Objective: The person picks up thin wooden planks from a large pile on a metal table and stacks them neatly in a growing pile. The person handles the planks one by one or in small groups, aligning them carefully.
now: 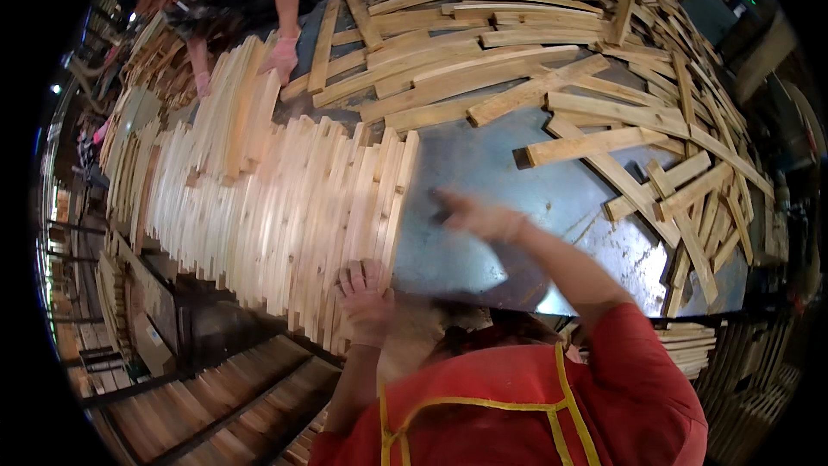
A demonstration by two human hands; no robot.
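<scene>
A row of pale wooden slats (pixel 280 207) lies side by side on the left of a metal-topped table (pixel 466 250). My left hand (pixel 364 292), in a pale glove, rests on the near ends of the rightmost slats, its fingers apart and slightly bent. Over the bare metal, right of the row, is my right hand (pixel 479 217). Motion smears it; a dark patch shows at its fingertips, and I cannot make out whether it holds anything. Across the table, a co-worker's gloved hand (pixel 280 60) grips a bundle of slats (pixel 237 112) lying over the far part of the row.
Loose wooden boards (pixel 483 69) lie crisscrossed over the far and right parts of the table. Nearest my right hand is a board (pixel 595 145) with a dark end. More slats are stacked at the far left (pixel 129 181). A slatted wooden surface (pixel 216 406) stands low at the near left.
</scene>
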